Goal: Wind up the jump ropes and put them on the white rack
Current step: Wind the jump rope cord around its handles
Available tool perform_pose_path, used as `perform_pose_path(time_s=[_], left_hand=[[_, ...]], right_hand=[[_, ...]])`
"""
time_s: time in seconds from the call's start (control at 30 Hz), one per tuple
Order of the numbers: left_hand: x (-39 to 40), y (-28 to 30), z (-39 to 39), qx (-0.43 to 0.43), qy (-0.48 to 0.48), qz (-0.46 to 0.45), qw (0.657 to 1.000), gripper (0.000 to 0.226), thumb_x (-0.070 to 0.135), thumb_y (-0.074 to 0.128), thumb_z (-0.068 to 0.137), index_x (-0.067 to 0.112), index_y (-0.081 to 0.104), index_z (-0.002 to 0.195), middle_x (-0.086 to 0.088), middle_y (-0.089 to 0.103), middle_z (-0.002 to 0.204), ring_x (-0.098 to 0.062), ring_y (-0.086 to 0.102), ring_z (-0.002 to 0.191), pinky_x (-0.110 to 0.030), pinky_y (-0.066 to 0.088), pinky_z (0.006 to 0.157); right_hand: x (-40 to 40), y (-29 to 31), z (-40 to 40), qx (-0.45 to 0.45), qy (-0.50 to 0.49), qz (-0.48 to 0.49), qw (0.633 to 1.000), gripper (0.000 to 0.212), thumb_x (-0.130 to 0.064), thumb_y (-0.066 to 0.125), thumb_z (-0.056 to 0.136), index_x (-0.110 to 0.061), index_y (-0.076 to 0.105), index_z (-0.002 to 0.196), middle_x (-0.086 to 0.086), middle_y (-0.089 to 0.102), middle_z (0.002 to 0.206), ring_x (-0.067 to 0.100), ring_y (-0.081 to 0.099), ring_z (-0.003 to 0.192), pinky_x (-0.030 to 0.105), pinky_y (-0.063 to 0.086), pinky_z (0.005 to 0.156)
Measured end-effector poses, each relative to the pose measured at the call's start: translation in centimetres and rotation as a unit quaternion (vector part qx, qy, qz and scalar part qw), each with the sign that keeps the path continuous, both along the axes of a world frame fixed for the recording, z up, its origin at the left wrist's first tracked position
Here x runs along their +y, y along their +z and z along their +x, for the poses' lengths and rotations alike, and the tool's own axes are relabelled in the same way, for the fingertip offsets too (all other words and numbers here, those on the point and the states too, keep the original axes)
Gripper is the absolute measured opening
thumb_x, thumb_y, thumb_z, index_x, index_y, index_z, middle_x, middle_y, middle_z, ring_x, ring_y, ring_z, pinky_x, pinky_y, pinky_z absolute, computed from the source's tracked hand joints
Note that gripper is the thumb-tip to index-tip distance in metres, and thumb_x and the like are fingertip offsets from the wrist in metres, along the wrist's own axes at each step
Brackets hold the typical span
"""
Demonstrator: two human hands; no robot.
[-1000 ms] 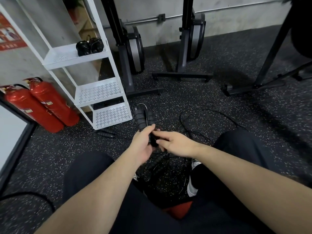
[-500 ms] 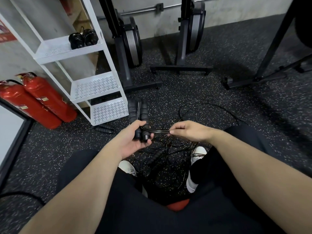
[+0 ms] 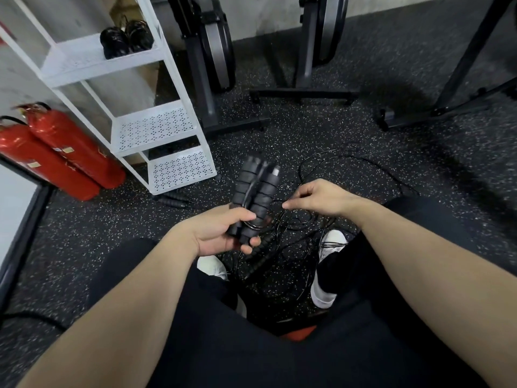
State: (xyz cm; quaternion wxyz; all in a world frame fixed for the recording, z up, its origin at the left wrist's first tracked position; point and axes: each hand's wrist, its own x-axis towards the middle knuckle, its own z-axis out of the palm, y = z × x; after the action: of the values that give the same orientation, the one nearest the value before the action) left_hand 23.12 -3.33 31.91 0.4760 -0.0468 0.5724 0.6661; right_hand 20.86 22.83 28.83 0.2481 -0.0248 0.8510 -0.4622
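We sit low over a speckled gym floor (image 3: pixel 321 127), our left hand (image 3: pixel 221 233) gripping the paired foam handles (image 3: pixel 253 197) of a jump rope, which stand tilted up and away from us. A second ago our hands met at the base of those handles; now the right hand (image 3: pixel 319 196) has drawn off to the side, thumb and forefinger pinching the thin black cord (image 3: pixel 291 219) and pulling a fresh length clear of the tangle (image 3: pixel 279 256) between our white shoes (image 3: pixel 326 275). One or two turns already show around the lower end of the handles, just above our left fingers.

We read this as the middle of a wrap: the right hand has finished one pass and is taking up slack for the next. Much cord is still loose, looping out across the floor toward the right, so this rope is far from bundled.

The white rack (image 3: pixel 167 127) stands near, ahead and to the left, with two wound ropes (image 3: pixel 126 42) already resting on its upper shelf. Another rope's handles (image 3: pixel 173 198) lie on the floor just beside the rack's foot, not yet picked up. Two red fire extinguishers (image 3: pixel 61 158) lean beside the rack.

The snarl by our feet may snag as we pull.
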Motion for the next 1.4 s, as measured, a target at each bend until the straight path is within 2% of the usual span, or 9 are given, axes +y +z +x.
perform_pose_path(time_s=[0.23, 0.37, 0.47, 0.63, 0.7, 0.87, 1.07, 1.17, 1.4], left_hand=[[1.2, -1.2, -0.8, 0.078, -0.195, -0.142, 0.967, 0.060, -0.005, 0.061, 0.095, 0.026, 0.029, 0.136, -0.013, 0.068, 0.084, -0.029, 0.064, 0.072, -0.036, 0.050, 0.056], [1.7, -2.1, -1.2, 0.132, -0.283, -0.246, 0.918, 0.072, -0.002, 0.067, 0.087, 0.029, 0.025, 0.136, -0.020, 0.068, 0.094, -0.029, 0.068, 0.074, -0.042, 0.054, 0.067], [2.6, -2.3, -1.6, 0.163, -0.321, -0.295, 0.885, 0.069, -0.001, 0.069, 0.086, 0.024, 0.024, 0.132, -0.016, 0.067, 0.090, -0.021, 0.066, 0.063, -0.040, 0.056, 0.065], [4.3, -3.2, -1.5, 0.189, -0.340, -0.367, 0.845, 0.094, 0.008, 0.073, 0.087, 0.017, 0.004, 0.150, -0.016, 0.071, 0.096, -0.020, 0.066, 0.061, -0.035, 0.058, 0.058], [4.8, -4.1, -1.1, 0.171, -0.320, -0.400, 0.841, 0.115, 0.013, 0.072, 0.089, 0.014, -0.020, 0.157, -0.013, 0.072, 0.086, -0.019, 0.065, 0.058, -0.036, 0.058, 0.060], [4.0, -5.5, -1.2, 0.134, -0.207, -0.413, 0.877, 0.057, 0.021, 0.070, 0.089, 0.010, 0.035, 0.133, -0.004, 0.064, 0.070, -0.014, 0.059, 0.047, -0.024, 0.048, 0.042], [3.0, -4.8, -1.7, 0.064, 0.004, -0.289, 0.955, 0.039, 0.009, 0.070, 0.092, 0.012, 0.045, 0.121, -0.011, 0.070, 0.080, -0.024, 0.065, 0.054, -0.034, 0.055, 0.050], [3.0, -4.3, -1.8, 0.062, 0.107, -0.247, 0.961, 0.035, 0.004, 0.074, 0.090, 0.017, 0.047, 0.108, -0.016, 0.067, 0.099, -0.027, 0.070, 0.067, -0.042, 0.061, 0.056], [3.6, -3.5, -0.4, 0.117, 0.194, -0.156, 0.961, 0.043, 0.005, 0.078, 0.087, 0.021, 0.058, 0.123, -0.008, 0.068, 0.116, -0.030, 0.072, 0.100, -0.045, 0.064, 0.066]], right_hand=[[-0.9, -0.5, -1.8, 0.019, 0.043, 0.125, 0.991, 0.037, -0.002, 0.065, 0.093, -0.019, 0.060, 0.061, -0.002, 0.063, 0.068, 0.020, 0.054, 0.065, 0.027, 0.046, 0.066], [-0.9, -0.2, -2.2, 0.031, 0.121, 0.116, 0.985, 0.006, -0.033, 0.076, 0.089, -0.031, 0.075, 0.084, -0.014, 0.072, 0.086, 0.007, 0.064, 0.080, 0.017, 0.046, 0.072], [-1.3, -0.2, -2.1, 0.051, 0.106, 0.113, 0.987, 0.016, -0.044, 0.077, 0.086, -0.029, 0.078, 0.088, -0.020, 0.066, 0.068, -0.006, 0.057, 0.062, 0.006, 0.036, 0.054], [-3.0, 0.0, -1.6, 0.083, 0.067, 0.121, 0.987, 0.020, -0.049, 0.077, 0.085, -0.028, 0.078, 0.084, -0.020, 0.061, 0.053, -0.005, 0.053, 0.051, 0.018, 0.039, 0.054], [-4.1, 0.3, -1.0, 0.097, 0.076, 0.137, 0.983, 0.020, -0.051, 0.074, 0.086, -0.031, 0.077, 0.085, -0.020, 0.061, 0.057, -0.003, 0.055, 0.057, 0.024, 0.044, 0.059], [-7.3, 0.7, 1.2, 0.127, 0.080, 0.186, 0.971, 0.021, -0.052, 0.065, 0.092, -0.034, 0.075, 0.088, -0.016, 0.062, 0.073, 0.011, 0.061, 0.075, 0.028, 0.047, 0.066], [-7.2, 1.7, 1.8, 0.100, 0.083, 0.064, 0.989, 0.024, -0.030, 0.055, 0.104, -0.021, 0.075, 0.114, -0.012, 0.067, 0.074, -0.008, 0.058, 0.058, 0.012, 0.043, 0.057], [-7.3, 1.4, 2.2, 0.080, 0.050, 0.014, 0.995, 0.027, -0.025, 0.052, 0.105, -0.023, 0.069, 0.126, -0.009, 0.061, 0.068, -0.003, 0.044, 0.042, 0.012, 0.033, 0.046], [-5.9, 1.7, 2.9, 0.010, -0.044, 0.048, 0.998, 0.030, -0.045, 0.055, 0.101, -0.021, 0.068, 0.090, -0.012, 0.047, 0.054, 0.008, 0.040, 0.047, 0.026, 0.031, 0.049]])
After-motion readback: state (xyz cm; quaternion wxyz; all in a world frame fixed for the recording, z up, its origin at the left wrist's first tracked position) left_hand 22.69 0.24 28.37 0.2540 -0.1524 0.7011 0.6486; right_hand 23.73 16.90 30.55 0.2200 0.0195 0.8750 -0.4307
